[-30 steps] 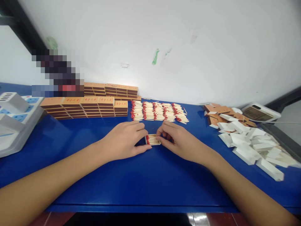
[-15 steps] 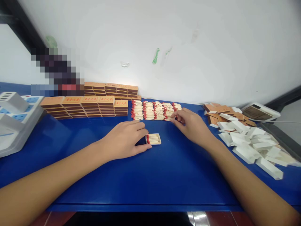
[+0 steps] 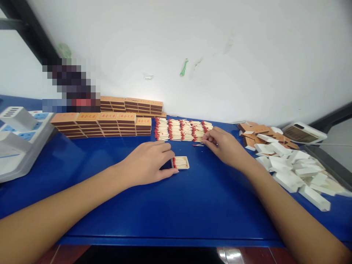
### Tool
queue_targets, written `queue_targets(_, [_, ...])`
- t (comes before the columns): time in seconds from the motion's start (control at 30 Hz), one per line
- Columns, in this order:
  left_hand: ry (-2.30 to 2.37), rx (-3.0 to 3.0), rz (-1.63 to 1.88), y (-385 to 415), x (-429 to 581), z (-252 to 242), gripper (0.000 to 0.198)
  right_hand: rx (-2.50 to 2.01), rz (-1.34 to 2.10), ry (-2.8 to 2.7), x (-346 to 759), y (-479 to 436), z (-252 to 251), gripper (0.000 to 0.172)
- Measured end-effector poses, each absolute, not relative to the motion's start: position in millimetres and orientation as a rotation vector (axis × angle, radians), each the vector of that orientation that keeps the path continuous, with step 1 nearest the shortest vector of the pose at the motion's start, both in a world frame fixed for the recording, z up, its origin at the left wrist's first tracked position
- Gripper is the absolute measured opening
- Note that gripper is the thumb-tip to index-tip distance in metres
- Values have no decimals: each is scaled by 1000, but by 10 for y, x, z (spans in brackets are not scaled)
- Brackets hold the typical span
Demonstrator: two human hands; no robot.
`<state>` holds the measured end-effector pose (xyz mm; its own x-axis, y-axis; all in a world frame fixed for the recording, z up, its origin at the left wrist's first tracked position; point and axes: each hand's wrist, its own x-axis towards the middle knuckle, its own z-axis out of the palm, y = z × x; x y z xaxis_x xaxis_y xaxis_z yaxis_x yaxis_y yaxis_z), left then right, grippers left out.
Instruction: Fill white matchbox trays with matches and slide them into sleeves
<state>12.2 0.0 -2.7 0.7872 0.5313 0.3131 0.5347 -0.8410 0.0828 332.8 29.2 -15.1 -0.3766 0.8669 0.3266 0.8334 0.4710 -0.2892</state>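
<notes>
A small white matchbox tray [image 3: 188, 163] filled with red-tipped matches lies on the blue table. My left hand [image 3: 150, 161] grips the tray's left end between thumb and fingers. Further back, rows of loose matches [image 3: 176, 130] lie side by side with their heads to the left. My right hand [image 3: 218, 141] is at the front right corner of these rows, its thumb and fingertips pinched together. Whatever they pinch is too small to make out. Beside its fingertips, a couple of stray matches [image 3: 198, 145] lie on the table.
Stacked orange matchboxes [image 3: 101, 126] stand at the back left, near a white power strip [image 3: 33, 154]. To the right lie orange matchbox sleeves [image 3: 258, 130], a heap of white trays [image 3: 291, 165] and a phone [image 3: 304, 132]. A white wall [image 3: 220, 55] rises behind.
Stray matches now lie in front of the rows, by my right fingertips. My right hand stays pinched at the rows' corner, and my left hand keeps holding the tray.
</notes>
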Motion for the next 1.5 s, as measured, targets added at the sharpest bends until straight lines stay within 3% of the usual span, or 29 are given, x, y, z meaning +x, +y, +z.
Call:
queue_targets(0.73, [-873, -2946, -514, 16, 120, -44, 32, -1344, 461, -2378, 3019, -26, 55, 19])
queue_targets(1.0, [-865, -2946, -518, 25, 118, -70, 33, -1224, 651, -2354, 2733, -222, 72, 11])
queue_targets(1.5, [-886, -2963, -497, 19, 116, -60, 36, -1054, 684, -2353, 2666, -266, 61, 6])
